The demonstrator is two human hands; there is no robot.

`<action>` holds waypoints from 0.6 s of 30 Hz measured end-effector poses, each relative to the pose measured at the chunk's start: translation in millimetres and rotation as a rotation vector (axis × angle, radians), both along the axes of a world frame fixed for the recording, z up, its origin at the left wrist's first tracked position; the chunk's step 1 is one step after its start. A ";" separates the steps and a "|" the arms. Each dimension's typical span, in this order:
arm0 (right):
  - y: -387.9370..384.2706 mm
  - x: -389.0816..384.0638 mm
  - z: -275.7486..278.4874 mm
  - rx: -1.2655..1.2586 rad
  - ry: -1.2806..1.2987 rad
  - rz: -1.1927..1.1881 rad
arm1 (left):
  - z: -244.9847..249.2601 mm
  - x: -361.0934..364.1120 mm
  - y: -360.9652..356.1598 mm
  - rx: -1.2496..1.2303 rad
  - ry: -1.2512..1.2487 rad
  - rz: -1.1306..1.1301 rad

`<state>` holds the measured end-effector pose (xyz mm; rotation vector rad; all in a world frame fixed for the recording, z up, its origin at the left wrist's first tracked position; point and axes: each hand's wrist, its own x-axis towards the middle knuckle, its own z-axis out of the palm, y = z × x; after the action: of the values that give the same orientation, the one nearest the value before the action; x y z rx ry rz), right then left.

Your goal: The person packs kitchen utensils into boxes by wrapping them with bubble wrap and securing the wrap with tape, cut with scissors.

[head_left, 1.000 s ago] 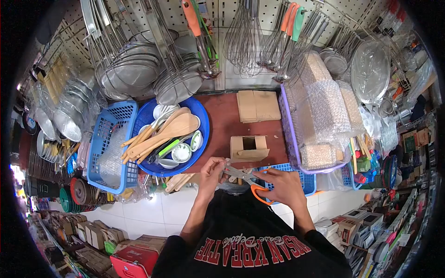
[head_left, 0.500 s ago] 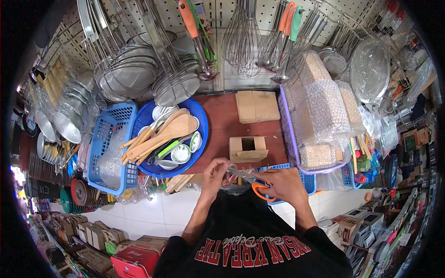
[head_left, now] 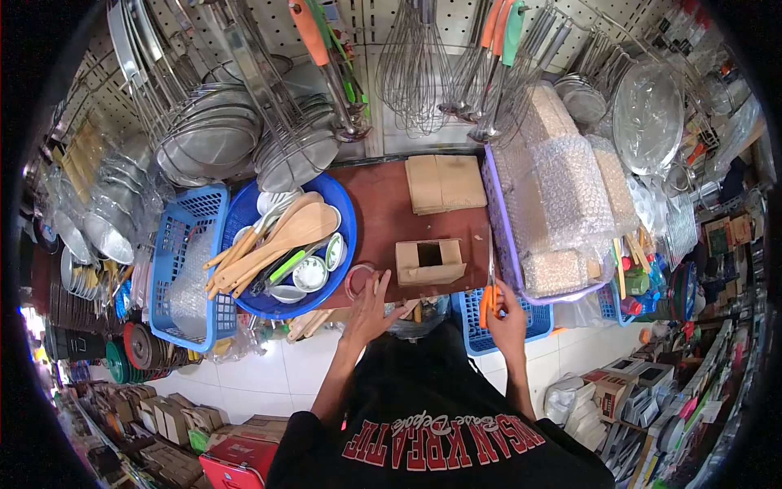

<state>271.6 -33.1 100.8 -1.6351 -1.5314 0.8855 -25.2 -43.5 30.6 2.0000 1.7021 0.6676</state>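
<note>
Orange-handled scissors (head_left: 489, 303) are in my right hand (head_left: 507, 314), blades pointing away from me, beside the purple basket (head_left: 507, 232). My left hand (head_left: 371, 310) is at the front edge of the red-brown table (head_left: 379, 196), its fingers apart. A roll of tape (head_left: 358, 281) lies on the table just beyond its fingertips; whether they touch it I cannot tell. Between the hands and a little further back stands a small open cardboard box (head_left: 430, 262). Behind it lies a flat folded piece of cardboard (head_left: 445, 184).
A blue bowl (head_left: 346, 273) of wooden and white utensils is on the left, next to a blue basket (head_left: 155, 277). Bubble-wrapped packages (head_left: 570, 187) fill the purple basket. Whisks (head_left: 414, 73) and strainers (head_left: 208, 143) hang above the table. Another blue basket (head_left: 533, 322) sits below the front edge.
My hands have moved apart. The right carried the scissors rightward and turned them away from me; the left opened and moved to the table edge by the tape roll.
</note>
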 end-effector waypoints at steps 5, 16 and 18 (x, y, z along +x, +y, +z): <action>19.6 -7.6 -48.7 -0.155 -0.188 -0.068 | -26.6 -8.9 11.3 -0.162 0.092 -0.045; 62.4 -3.3 -108.1 0.016 -0.574 -0.003 | -63.5 -18.2 11.6 -0.029 0.149 -0.090; 64.2 -6.8 -111.4 0.029 -0.563 -0.021 | -65.8 -18.6 8.2 -0.004 0.150 -0.084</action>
<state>264.7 31.0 -10.6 -1.9796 -1.8758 0.3971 -43.8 -35.3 -35.2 2.1531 1.6896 0.4968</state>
